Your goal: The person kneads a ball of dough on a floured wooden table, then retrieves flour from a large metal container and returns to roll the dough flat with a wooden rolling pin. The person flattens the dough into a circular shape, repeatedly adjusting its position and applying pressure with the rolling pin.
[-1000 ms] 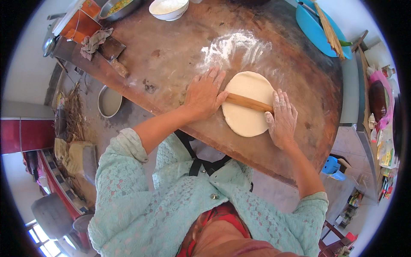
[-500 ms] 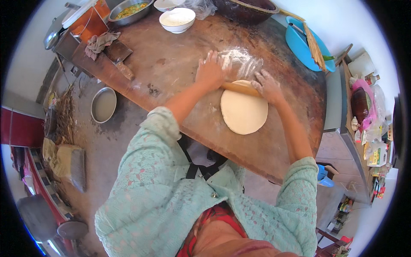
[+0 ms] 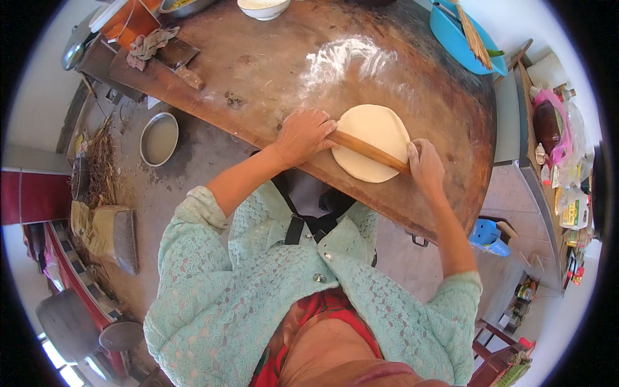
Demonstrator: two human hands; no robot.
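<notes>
A flat round of pale dough point(image 3: 371, 122) lies on the brown wooden board point(image 3: 258, 77) near its front edge. Across the dough's lower half rests a wooden rolling pin point(image 3: 369, 153), slanting down to the right. My left hand point(image 3: 304, 135) is closed round the pin's left end, just off the dough's edge. At the other end, my right hand point(image 3: 425, 166) grips the pin beside the dough's right rim. White flour point(image 3: 348, 59) is smeared over the board beyond the dough.
A white bowl point(image 3: 263, 8) stands at the far edge. A blue basin point(image 3: 454, 39) holding a straw brush point(image 3: 474, 35) sits far right. A cleaver point(image 3: 180, 61) with a rag point(image 3: 149, 46) lies far left. On the floor is a metal basin point(image 3: 159, 140).
Both hands have drawn the rolling pin nearer, from the dough's far edge to its lower half. The view has shifted, so the far bowls have mostly left the picture.
</notes>
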